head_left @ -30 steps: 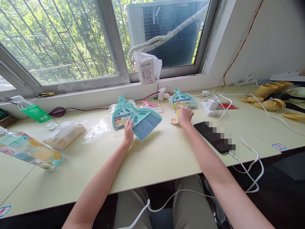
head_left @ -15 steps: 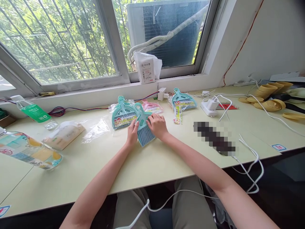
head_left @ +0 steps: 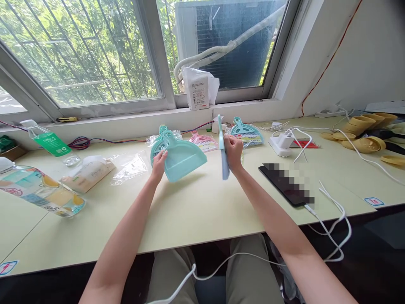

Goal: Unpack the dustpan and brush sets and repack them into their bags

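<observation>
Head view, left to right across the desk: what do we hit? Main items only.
Printed bottle → soft packet → clear plastic wrapper → turquoise dustpan in the left hand → brush, edge-on, in the right hand → black phone → tan round pieces.

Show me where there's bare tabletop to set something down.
Widest: front-center tabletop, between left forearm and right forearm, nearer than the dustpan and hand brush. Also front left, between patterned bottle and left forearm. Crowded: back edge below the windowsill, with packaged dustpan sets; right rear, with white adapter and tan containers.
</observation>
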Demonstrator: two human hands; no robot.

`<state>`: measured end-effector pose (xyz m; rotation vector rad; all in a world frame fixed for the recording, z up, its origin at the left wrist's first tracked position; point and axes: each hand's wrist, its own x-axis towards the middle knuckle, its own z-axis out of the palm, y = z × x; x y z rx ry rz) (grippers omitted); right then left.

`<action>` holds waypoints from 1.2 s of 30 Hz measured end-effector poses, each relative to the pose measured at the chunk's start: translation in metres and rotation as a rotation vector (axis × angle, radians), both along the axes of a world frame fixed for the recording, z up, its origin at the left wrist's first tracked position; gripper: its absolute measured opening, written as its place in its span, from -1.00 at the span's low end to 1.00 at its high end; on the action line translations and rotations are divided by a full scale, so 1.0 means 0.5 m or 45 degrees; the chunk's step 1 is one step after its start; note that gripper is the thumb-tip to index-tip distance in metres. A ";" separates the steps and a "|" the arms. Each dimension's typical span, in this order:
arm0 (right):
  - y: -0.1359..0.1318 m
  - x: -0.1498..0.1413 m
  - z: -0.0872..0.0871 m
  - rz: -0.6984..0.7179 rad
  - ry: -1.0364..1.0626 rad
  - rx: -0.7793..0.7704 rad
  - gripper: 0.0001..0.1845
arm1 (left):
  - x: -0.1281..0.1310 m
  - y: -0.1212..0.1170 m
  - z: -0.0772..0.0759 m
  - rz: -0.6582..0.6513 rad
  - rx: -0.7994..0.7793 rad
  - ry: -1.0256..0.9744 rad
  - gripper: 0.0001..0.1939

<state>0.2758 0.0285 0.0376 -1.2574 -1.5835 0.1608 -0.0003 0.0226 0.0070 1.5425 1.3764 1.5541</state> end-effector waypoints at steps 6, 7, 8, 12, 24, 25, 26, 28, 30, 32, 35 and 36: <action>0.022 0.018 -0.045 -0.252 -0.730 -0.427 -0.61 | -0.076 -0.006 0.019 0.386 -0.196 0.788 -0.72; 0.026 0.016 -0.056 -0.235 -0.805 -0.478 -0.62 | -0.077 -0.008 0.016 0.447 -0.220 0.890 -0.74; 0.030 0.014 -0.064 -0.218 -0.854 -0.508 -0.62 | -0.077 -0.009 0.012 0.475 -0.233 0.957 -0.76; 0.039 0.022 -0.075 -0.189 -0.863 -0.482 -0.67 | -0.073 -0.008 -0.004 0.501 -0.205 1.064 -0.75; 0.061 0.061 -0.070 0.156 -0.283 -0.520 -0.84 | -0.063 -0.007 0.000 0.408 -0.039 0.748 -0.74; 0.061 0.061 -0.061 0.292 -0.109 -0.516 -0.80 | -0.059 -0.007 0.002 0.414 -0.011 0.627 -0.74; 0.059 0.059 -0.052 0.436 0.052 -0.496 -0.73 | -0.053 -0.007 0.004 0.421 0.004 0.513 -0.73; 0.050 0.047 -0.035 0.663 0.280 -0.431 -0.62 | -0.034 -0.008 0.005 0.404 -0.004 0.318 -0.67; 0.034 0.024 -0.024 0.773 0.328 -0.379 -0.58 | -0.005 -0.012 0.003 0.307 -0.026 0.177 -0.61; 0.012 -0.005 -0.019 0.773 0.196 -0.340 -0.65 | 0.030 -0.020 -0.001 0.108 -0.043 0.098 -0.56; -0.022 -0.045 -0.019 0.472 -0.150 -0.230 -0.81 | 0.077 -0.037 -0.005 -0.330 -0.110 0.103 -0.52; -0.031 -0.055 -0.020 0.335 -0.254 -0.182 -0.85 | 0.087 -0.043 -0.006 -0.436 -0.138 0.117 -0.52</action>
